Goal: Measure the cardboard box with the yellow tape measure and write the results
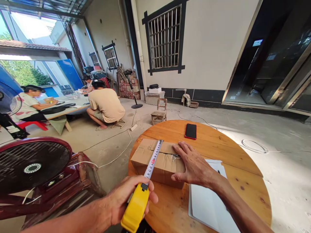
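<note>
Two hands attend one cardboard box (167, 165), which rests on the round wooden table (238, 149), its left end close to the rim. The left hand (121, 200) is wrapped firmly around a yellow tape measure (134, 208), the case tilted and held off the near side of the box. The blade (151, 164) is drawn out across the top, its end lying at the far edge; whether the hook has caught there cannot be determined. The right hand (195, 165) is open, fingers spread on top at the right end and thumb against the near side, steadying rather than enclosing; the pressure applied cannot be told. Principal risk, in my judgement: a pull or tilt of the case could slip the hook off the edge and let the blade spring back toward the left thumb, should it be unlocked. Second: the blade could skew against the box's edges and give a false reading if either hand turns. Third: the top seam looks uneven, and heavy pressing may sag the cardboard. Fourth: a leftward shove could carry the box over the rim. Minor: the right forearm passes over white paper (206, 205) and might drag it.
</note>
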The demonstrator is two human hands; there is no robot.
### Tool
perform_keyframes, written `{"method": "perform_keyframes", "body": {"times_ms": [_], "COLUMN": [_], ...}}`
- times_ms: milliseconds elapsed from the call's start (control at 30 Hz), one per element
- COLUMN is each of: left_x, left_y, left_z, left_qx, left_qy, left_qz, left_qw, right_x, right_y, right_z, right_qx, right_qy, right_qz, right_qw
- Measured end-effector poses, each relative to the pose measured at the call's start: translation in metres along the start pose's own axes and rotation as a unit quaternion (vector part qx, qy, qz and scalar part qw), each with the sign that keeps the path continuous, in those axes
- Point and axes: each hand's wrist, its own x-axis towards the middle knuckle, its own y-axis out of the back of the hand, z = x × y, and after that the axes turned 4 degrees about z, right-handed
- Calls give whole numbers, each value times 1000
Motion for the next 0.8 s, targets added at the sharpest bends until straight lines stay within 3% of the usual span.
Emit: {"method": "perform_keyframes", "body": {"times_ms": [400,533,667,800], "left_x": [-2,-10,-25,-38], "left_y": [-3,-2,5,16], "left_z": [0,2,12,33], "left_qx": [15,45,92,159], "left_qy": [-10,-62,-111,-99], "left_qz": [16,30,16,7], "left_qw": [1000,997,989,982], "right_x": [0,-1,-1,-1], "right_y": [1,2,2,0], "right_z": [0,2,8,15], "right_qx": [20,37,79,133], "right_qy": [-21,-27,8,25], "right_qz": [-30,-39,-42,-27], "right_qw": [999,998,996,990]}}
